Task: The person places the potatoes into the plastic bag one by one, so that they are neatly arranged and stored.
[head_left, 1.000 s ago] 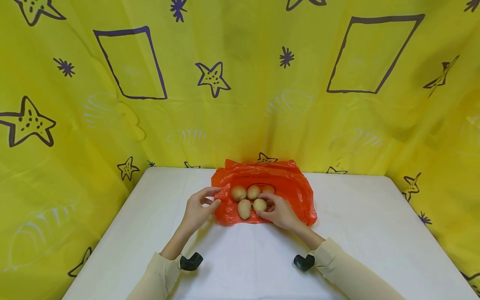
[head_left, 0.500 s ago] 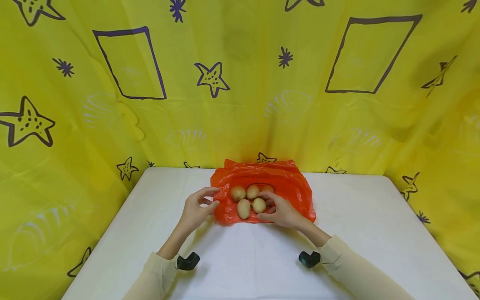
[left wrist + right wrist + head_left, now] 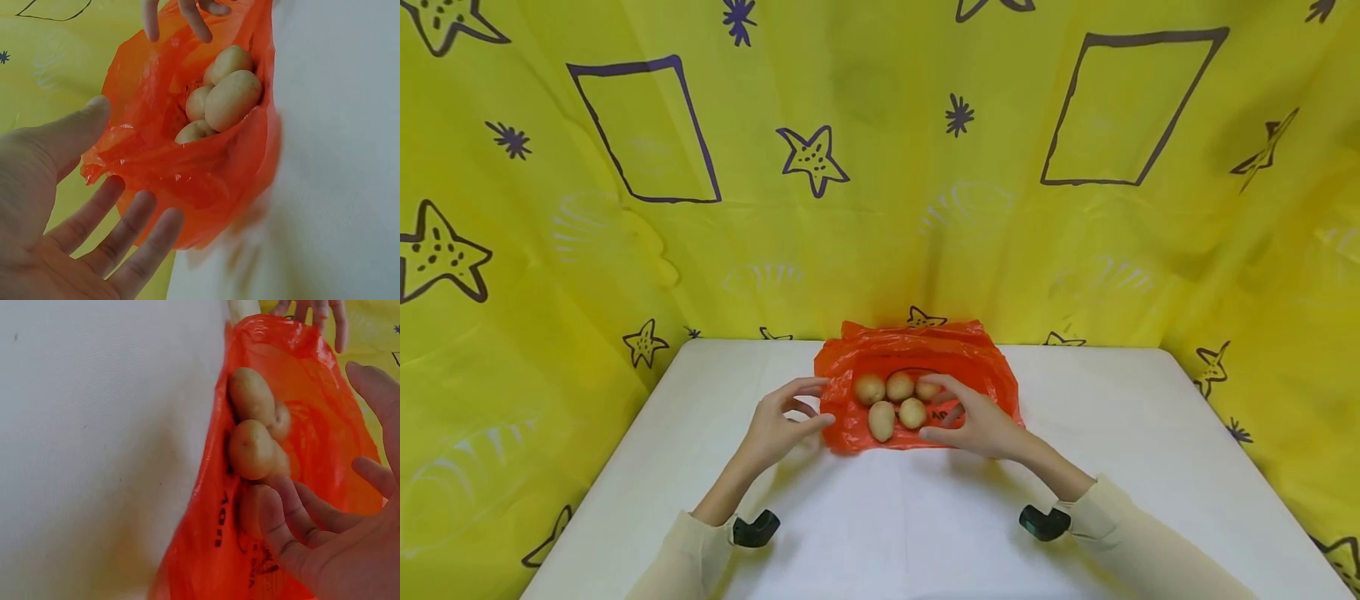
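Observation:
Several potatoes (image 3: 882,422) lie grouped inside an orange-red plastic bag (image 3: 985,367), whose mouth faces me. At the bag's left edge is my left hand (image 3: 775,425), its thumb and fingers spread; in the left wrist view its fingertips are close to the plastic, and whether they touch is hard to tell. My right hand (image 3: 985,423) hovers over the bag's right side with its fingers apart, holding nothing. Its thumb is just right of the front right potato (image 3: 913,413). Behind its fingers, the back right potato (image 3: 249,509) is partly hidden in the right wrist view.
A white table (image 3: 880,533) carries the bag near its back edge. Yellow curtain (image 3: 880,250) with star drawings surrounds the table at the back and sides. Dark print shows on the bag's inner surface. A dark device (image 3: 1045,523) sits on each wrist.
My right hand has come off the front right potato and drawn back to the right with its fingers wider apart. My left hand stays beside the bag. The view has shifted slightly.

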Motion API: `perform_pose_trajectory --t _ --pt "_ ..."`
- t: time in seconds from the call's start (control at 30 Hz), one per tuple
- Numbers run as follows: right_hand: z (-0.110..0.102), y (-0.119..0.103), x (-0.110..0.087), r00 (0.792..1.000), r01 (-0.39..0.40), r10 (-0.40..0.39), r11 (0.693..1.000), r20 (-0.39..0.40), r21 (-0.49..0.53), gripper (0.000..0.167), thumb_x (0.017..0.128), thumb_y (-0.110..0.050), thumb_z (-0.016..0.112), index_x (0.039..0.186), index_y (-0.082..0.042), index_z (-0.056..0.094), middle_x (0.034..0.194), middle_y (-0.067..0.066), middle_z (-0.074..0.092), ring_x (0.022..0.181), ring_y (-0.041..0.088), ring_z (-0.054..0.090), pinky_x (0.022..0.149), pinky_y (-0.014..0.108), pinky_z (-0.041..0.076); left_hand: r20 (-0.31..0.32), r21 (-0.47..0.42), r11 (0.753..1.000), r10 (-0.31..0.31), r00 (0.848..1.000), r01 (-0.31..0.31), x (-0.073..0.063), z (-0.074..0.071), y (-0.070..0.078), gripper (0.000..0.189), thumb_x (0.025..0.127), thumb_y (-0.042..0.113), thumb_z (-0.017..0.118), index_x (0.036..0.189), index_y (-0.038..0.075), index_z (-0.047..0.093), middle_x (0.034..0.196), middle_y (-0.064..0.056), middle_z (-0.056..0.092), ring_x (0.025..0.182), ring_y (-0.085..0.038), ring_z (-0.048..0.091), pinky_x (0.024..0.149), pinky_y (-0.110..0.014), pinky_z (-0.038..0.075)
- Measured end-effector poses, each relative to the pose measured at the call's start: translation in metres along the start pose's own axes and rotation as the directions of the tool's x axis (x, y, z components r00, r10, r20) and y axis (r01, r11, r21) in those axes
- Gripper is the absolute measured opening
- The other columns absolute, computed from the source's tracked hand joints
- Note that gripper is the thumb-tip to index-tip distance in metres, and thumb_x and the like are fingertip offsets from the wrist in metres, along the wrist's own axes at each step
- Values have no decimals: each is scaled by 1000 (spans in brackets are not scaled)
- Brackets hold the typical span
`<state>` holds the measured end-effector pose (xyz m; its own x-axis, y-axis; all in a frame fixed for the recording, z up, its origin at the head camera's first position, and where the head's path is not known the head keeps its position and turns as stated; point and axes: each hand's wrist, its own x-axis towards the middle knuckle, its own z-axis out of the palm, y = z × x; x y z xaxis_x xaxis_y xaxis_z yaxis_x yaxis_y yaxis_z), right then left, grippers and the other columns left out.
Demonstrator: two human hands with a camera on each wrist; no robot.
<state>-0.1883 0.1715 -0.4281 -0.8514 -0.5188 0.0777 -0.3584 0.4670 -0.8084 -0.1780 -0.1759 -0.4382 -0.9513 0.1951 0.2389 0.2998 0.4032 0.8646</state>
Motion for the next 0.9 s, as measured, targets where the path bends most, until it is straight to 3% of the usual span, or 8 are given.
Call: perform_pose_trajectory --t 0.13,0.27,0.47,0.7,0.9 --pt "-6 -6 -7 999 21 -21 1000 -26 3 76 86 -39 84 149 -22 46 132 17 61 94 20 69 78 34 59 3 -6 1000 -17 1000 17 -5 -5 0 52 85 20 86 133 20 67 119 -10 70 84 -22 69 65 -33 60" --pt "-11 -8 -14 997 55 -54 998 -46 9 72 88 -37 83 148 -26 46 130 19 62 94 19 70 79 37 60 13 -34 999 -10 1000 10 -8 -8 -2 54 85 19 86 134 17 66 120 -17 69 84 -24 70 64 -38 62" --pt "-16 -4 -21 993 82 -81 997 -85 9 70 89 -31 82 149 -24 46 127 20 65 93 20 68 78 36 60 11 -55 998 5 1000 -4 -10 -11 -4 55 85 17 86 136 13 65 119 -21 68 84 -26 70 64 -46 62" --pt "-24 0 -31 988 102 -100 995 -118 10 73 88 -28 83 151 -28 45 126 7 66 95 23 68 77 37 60 -8 -44 999 17 1000 -17 -12 -14 -6 57 84 14 86 136 9 64 117 -22 69 84 -26 70 64 -32 60" --pt "-36 8 -42 976 136 -138 990 -170 -22 73 89 -23 82 152 -27 44 130 5 64 97 29 67 78 35 59 -27 -37 998 -51 998 50 -13 -21 -8 58 86 21 85 139 18 61 122 -22 68 88 -26 69 67 -33 62"
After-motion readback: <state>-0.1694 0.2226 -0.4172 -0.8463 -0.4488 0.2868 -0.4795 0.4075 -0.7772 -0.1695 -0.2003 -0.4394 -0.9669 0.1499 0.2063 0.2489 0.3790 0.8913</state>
